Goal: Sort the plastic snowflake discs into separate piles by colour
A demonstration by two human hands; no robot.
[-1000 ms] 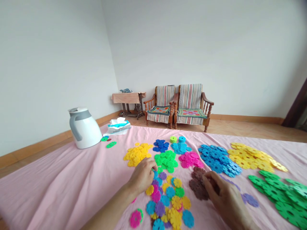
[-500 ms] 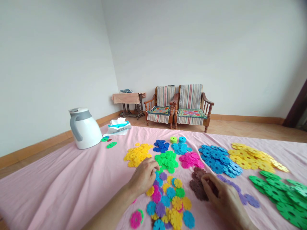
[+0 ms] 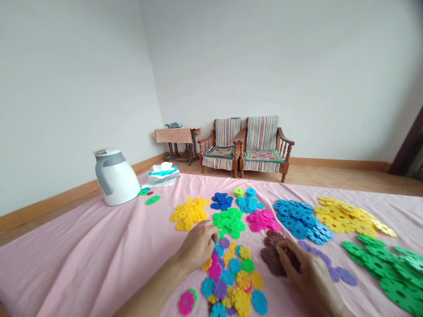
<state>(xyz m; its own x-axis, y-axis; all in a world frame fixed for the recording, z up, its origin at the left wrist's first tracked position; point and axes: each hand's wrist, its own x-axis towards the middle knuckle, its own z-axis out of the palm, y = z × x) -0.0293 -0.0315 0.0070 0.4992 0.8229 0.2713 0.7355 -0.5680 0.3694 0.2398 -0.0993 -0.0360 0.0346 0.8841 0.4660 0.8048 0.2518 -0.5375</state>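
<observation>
Currently | left hand: curled beside mixed discs, pinch hidden, can't tell | right hand: bent at brown discs, hold unclear | both piles: on pink cloth

Cannot make out the grip of the left hand, with fingertips curled out of sight, nor of the right hand, covering some brown discs. Cannot fully see the big green discs, cut by the right edge, or read the tiny print on the tissue box.
</observation>
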